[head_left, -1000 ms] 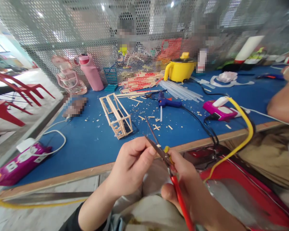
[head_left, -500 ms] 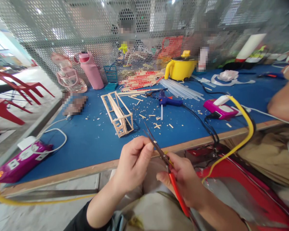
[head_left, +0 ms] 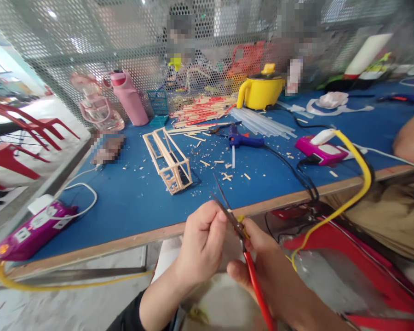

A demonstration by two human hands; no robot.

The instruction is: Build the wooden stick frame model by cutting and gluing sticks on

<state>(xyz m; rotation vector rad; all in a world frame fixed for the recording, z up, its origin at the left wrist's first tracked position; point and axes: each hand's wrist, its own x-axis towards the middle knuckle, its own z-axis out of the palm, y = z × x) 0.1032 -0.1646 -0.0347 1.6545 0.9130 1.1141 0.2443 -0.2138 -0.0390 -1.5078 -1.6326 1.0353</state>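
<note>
My right hand point(head_left: 265, 262) grips red-handled scissors point(head_left: 253, 280) just in front of the table edge, their dark blades pointing up and away and slightly parted. Close by, my left hand point(head_left: 205, 243) is closed in a pinch, its thumb and forefinger against the blades. A tiny pale bit point(head_left: 229, 211) shows between the blades; what the left fingers hold is hidden. Beyond the hands, a frame of wooden sticks point(head_left: 170, 161) rests on the blue table point(head_left: 124, 216). A blue glue gun point(head_left: 244, 139) lies to its right with a clear glue stick point(head_left: 233, 157) near its nozzle.
Paper-banded wooden sticks point(head_left: 203, 110), clear glue sticks point(head_left: 262, 122) and a yellow pot point(head_left: 264, 92) stand along the back. Offcuts litter the middle. Purple power strips point(head_left: 37, 230) sit left and right with cables. A pink bottle point(head_left: 129, 99) stands back left; another person's arm point(head_left: 412, 133) is at right.
Both hands and the scissors have shifted slightly right in view. The scissor blades look a little wider apart. The stick frame and glue gun lie as before.
</note>
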